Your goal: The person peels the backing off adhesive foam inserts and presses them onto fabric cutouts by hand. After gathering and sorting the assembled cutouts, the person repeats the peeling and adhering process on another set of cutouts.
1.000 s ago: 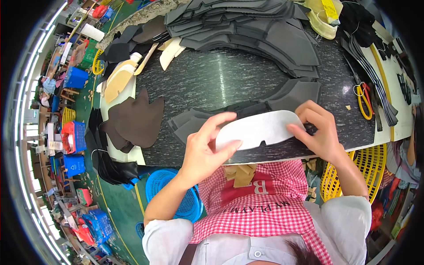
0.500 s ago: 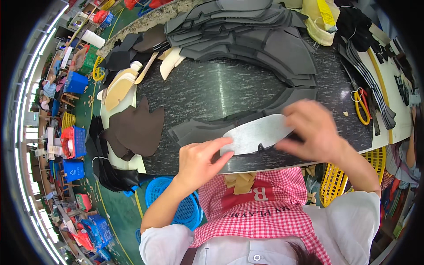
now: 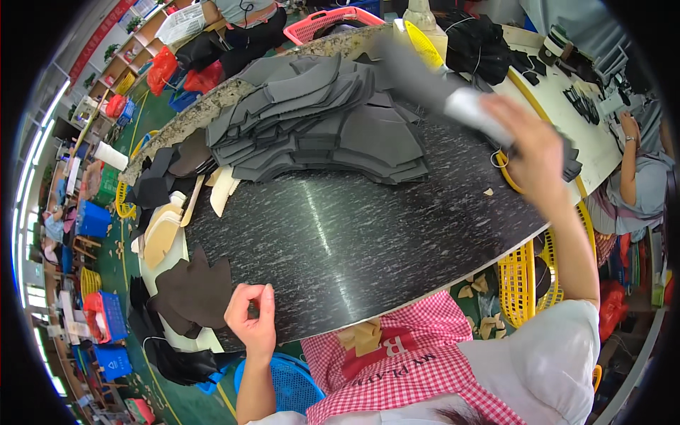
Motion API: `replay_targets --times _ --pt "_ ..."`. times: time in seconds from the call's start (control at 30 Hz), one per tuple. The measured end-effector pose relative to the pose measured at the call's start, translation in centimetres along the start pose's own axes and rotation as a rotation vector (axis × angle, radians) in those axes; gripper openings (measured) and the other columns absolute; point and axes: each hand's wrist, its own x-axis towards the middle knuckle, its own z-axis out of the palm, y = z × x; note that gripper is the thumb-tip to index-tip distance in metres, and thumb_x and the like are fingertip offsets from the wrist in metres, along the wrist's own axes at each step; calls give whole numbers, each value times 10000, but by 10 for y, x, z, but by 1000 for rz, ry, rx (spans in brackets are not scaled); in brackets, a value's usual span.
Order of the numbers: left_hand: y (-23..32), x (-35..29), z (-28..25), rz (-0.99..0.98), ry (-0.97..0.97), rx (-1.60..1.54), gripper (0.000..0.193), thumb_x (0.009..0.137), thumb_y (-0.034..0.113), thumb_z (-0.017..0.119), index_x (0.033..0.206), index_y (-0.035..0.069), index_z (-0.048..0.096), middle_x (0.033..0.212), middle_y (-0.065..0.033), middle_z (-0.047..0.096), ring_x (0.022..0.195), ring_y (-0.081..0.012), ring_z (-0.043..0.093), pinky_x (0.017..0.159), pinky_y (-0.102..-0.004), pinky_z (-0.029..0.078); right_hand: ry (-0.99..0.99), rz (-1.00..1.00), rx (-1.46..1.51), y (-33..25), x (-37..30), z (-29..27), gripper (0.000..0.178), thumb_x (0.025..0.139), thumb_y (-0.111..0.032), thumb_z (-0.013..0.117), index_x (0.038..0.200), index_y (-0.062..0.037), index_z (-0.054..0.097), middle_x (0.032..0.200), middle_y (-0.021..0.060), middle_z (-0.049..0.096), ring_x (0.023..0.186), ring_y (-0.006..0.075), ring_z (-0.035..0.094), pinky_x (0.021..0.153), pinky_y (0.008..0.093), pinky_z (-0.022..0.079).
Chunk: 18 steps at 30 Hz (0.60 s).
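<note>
My right hand (image 3: pixel 528 145), smeared by motion, is raised over the right side of the dark speckled table (image 3: pixel 340 234). It grips a blurred cut piece, white (image 3: pixel 471 110) near my fingers and dark grey (image 3: pixel 414 71) at the far end; whether these are one piece or several I cannot tell. Down at the table's front left edge is my left hand (image 3: pixel 253 315), fingers curled and thumb against the forefinger, with nothing seen in it. A big heap of grey cut pieces (image 3: pixel 304 120) lies beyond. Next to my left hand are dark brown pieces (image 3: pixel 193 294).
Yellow-handled scissors (image 3: pixel 507 173) lie partly hidden under my right hand. Cream pieces (image 3: pixel 161 230) and black pieces (image 3: pixel 177 361) line the left edge. A blue basket (image 3: pixel 283 382) and a yellow basket (image 3: pixel 517 280) stand below the table. Another person (image 3: pixel 637 184) sits at the right.
My right hand has swung far to the right and away with the white piece. My left hand has let go of it. The grey pieces beneath it have left the table front. The view has shifted.
</note>
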Motion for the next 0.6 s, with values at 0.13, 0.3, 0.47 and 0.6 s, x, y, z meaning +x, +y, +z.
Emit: replay_targets --times 0.13,0.3,0.47,0.6 --pt "12 4 25 57 -144 -46 94 769 -28 672 727 1 593 619 -42 525 498 -92 468 462 -232 355 -418 370 -8 127 -34 16 691 770 -337 685 1362 -93 424 1362 222 413 1237 344 439 1031 387 355" --pt "17 -2 34 179 -238 6 109 703 4 716 694 43 615 577 -47 548 452 -140 510 437 -262 378 -496 765 446 173 -29 43 819 708 -444 714 1364 -45 428 1332 185 487 1251 256 443 1047 321 315" --pt "20 7 43 266 -282 22 106 719 67 721 711 64 615 637 -47 582 540 -198 556 505 -310 431 -357 532 145 238 -42 50 662 695 -192 693 1291 4 484 1174 223 593 1103 304 555 960 345 398" --pt "49 19 51 560 -223 196 465 695 86 693 1153 83 610 1226 -141 551 1061 -319 559 914 -439 459 -150 402 45 217 -28 11 601 766 -140 653 1322 -26 455 1195 215 581 1117 314 554 964 358 401"
